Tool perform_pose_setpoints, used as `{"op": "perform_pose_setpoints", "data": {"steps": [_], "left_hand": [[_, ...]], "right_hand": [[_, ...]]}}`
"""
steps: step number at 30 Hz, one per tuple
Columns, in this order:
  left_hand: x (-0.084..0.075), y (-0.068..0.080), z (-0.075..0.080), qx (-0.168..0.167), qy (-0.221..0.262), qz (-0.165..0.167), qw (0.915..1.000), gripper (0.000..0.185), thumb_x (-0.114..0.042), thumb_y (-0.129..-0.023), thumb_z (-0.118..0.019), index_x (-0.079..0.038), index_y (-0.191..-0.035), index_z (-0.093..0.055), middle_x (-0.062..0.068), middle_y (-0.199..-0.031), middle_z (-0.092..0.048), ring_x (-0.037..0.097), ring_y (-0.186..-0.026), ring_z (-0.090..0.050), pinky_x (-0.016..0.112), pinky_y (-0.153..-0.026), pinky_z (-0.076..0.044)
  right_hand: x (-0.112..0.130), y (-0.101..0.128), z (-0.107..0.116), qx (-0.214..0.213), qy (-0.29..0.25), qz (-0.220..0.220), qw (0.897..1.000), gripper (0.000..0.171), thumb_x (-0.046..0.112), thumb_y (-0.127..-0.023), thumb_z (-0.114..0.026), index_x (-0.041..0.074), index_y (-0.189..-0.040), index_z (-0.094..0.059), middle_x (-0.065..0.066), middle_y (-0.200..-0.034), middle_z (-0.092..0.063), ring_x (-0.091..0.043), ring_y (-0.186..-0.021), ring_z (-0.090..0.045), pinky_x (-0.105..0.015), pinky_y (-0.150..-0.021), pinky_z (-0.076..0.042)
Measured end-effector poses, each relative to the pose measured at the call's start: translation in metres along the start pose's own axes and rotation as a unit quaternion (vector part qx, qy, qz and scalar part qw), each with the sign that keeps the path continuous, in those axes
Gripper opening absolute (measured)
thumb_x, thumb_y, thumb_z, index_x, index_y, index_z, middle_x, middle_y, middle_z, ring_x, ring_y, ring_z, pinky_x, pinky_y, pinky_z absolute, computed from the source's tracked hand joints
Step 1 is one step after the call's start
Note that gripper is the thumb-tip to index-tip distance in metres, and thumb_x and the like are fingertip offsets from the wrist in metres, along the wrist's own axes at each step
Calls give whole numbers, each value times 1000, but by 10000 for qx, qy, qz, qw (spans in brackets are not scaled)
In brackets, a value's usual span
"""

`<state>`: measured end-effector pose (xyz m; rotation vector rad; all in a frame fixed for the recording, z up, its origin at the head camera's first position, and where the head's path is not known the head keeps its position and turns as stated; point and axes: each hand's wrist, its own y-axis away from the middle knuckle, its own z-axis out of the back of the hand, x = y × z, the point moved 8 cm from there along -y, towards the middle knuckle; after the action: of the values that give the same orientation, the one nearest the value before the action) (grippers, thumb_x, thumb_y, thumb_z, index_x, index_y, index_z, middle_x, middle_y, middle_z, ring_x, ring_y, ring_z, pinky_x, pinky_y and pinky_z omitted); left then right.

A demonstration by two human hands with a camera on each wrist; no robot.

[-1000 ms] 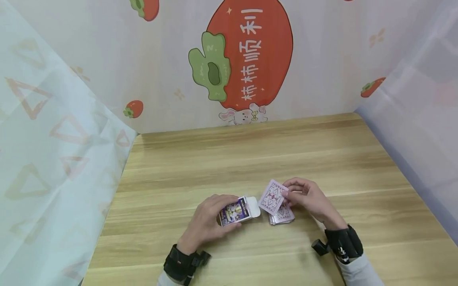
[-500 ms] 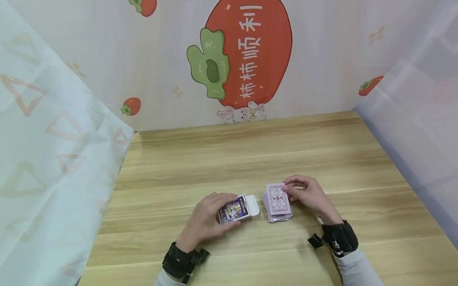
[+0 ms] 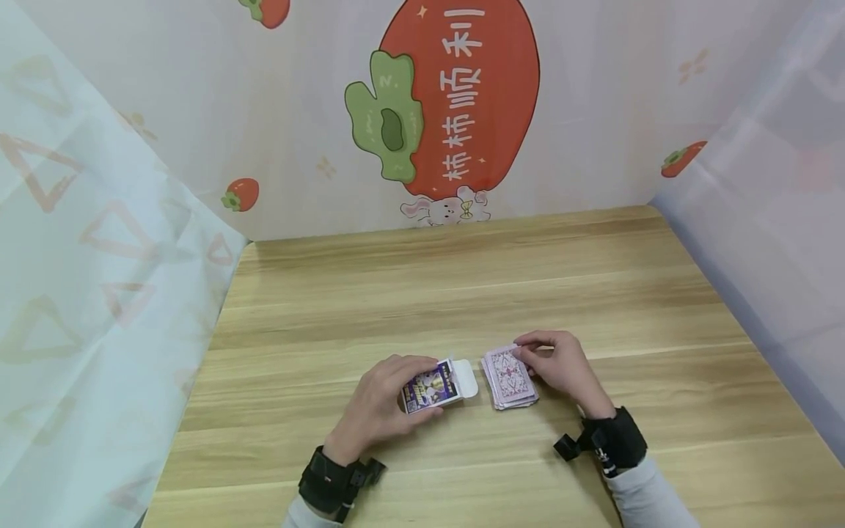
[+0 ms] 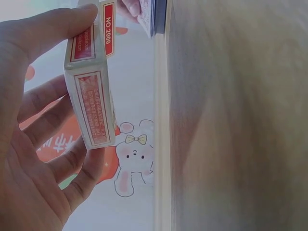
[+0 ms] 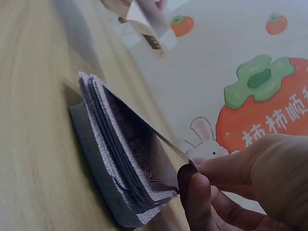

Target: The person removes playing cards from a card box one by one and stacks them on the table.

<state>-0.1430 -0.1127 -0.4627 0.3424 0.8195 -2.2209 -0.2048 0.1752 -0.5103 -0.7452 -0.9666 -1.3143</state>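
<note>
My left hand (image 3: 378,402) grips a small playing card box (image 3: 430,389) with a purple and yellow front. The box's white end flap (image 3: 466,379) stands out toward the cards. In the left wrist view, red print and "NO.2000" show on the box (image 4: 91,108), held between thumb and fingers. Just right of the flap, a stack of playing cards (image 3: 508,378) with pink patterned backs lies on the table, its edges uneven. Between thumb and fingers, my right hand (image 3: 557,363) pinches a corner of the top card (image 5: 144,122), lifted at that side above the stack (image 5: 103,163).
The wood-grain table (image 3: 370,293) extends around both hands. Behind it hangs a white cloth (image 3: 297,110) printed with a large persimmon and a rabbit. Pale cloths close off the left side (image 3: 99,293) and right side (image 3: 779,220).
My right hand has turned the tilted card straight and lowered it onto the stack, moving slightly left. The left hand with the card box has hardly moved.
</note>
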Motion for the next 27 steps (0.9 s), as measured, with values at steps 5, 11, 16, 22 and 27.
{"op": "perform_pose_setpoints", "data": {"steps": [5,11,16,22,27], "left_hand": [[1,0,-2,28,14,51,10000,72,-40,-75,-97,-16,-137,-69,1,-134,-74,16,-111,-71,33,-89,-61],[3,0,-5,103,16,138,9998,72,-40,-75,-97,-17,-137,-69,1,-135,-74,17,-113,-71,35,-92,-61],[4,0,-3,87,23,162,9998,73,-39,-75,-98,-17,-138,-68,0,-134,-74,16,-114,-71,35,-93,-61],[2,0,-1,47,11,78,10000,73,-39,-74,-98,-15,-137,-69,2,-133,-74,17,-112,-72,34,-92,-62],[2,1,-1,74,61,40,9999,73,-39,-74,-98,-16,-137,-69,0,-133,-74,16,-114,-72,35,-94,-61]], "right_hand": [[10,5,1,-266,848,426,9951,14,6,-95,-79,1,-107,-81,-13,-98,-79,-13,-76,-71,-22,-63,-58],[17,6,-2,-502,1427,806,9852,13,3,-92,-78,-1,-105,-80,-7,-86,-76,-10,-70,-66,-23,-62,-56],[22,4,-3,-606,1652,989,9794,13,0,-89,-79,-1,-101,-78,-6,-82,-74,-9,-69,-66,-23,-60,-57],[28,7,-5,-703,1695,1255,9750,15,-2,-87,-80,-2,-102,-76,-6,-84,-73,-9,-71,-64,-23,-61,-55],[40,17,-9,-1037,1367,1911,9665,21,-8,-84,-81,-2,-103,-75,-6,-86,-73,-12,-73,-64,-24,-61,-56]]}}
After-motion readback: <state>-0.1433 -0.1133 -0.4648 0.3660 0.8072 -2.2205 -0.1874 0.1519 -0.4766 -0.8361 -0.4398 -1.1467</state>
